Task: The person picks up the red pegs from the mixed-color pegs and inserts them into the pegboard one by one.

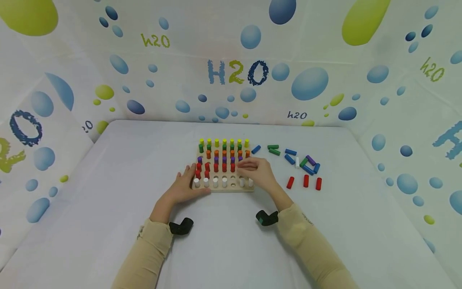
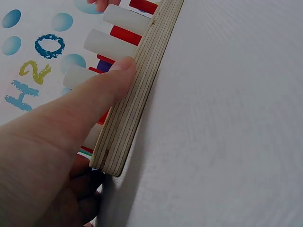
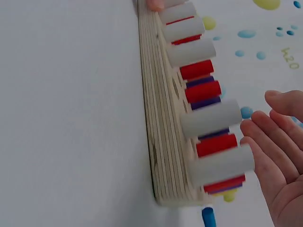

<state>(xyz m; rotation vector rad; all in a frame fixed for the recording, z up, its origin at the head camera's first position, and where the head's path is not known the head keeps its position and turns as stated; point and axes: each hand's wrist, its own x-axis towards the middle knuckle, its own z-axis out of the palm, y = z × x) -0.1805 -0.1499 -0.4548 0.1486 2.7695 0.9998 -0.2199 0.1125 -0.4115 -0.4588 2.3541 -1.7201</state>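
A wooden pegboard [image 1: 236, 190] holds rows of pegs: yellow at the back, then green, orange, purple, red and white in front. Some holes show bare, among them one in the white row. My left hand [image 1: 182, 188] holds the board's near left corner, its thumb [image 2: 106, 80] along the front edge and its fingers at the left side. Over the board's right part is my right hand [image 1: 259, 171], fingertips close to the red pegs [image 1: 232, 167]. In the right wrist view its thumb [image 3: 286, 101] stands apart from the other fingers, with no peg visible between them.
Loose pegs lie right of the board: red ones [image 1: 306, 181] nearest, several blue ones [image 1: 290, 159], green ones [image 1: 274, 152], a white one [image 1: 297, 162] and a purple one [image 1: 311, 159]. A cloth with printed drops [image 1: 310, 83] hangs behind the white table [image 1: 108, 192].
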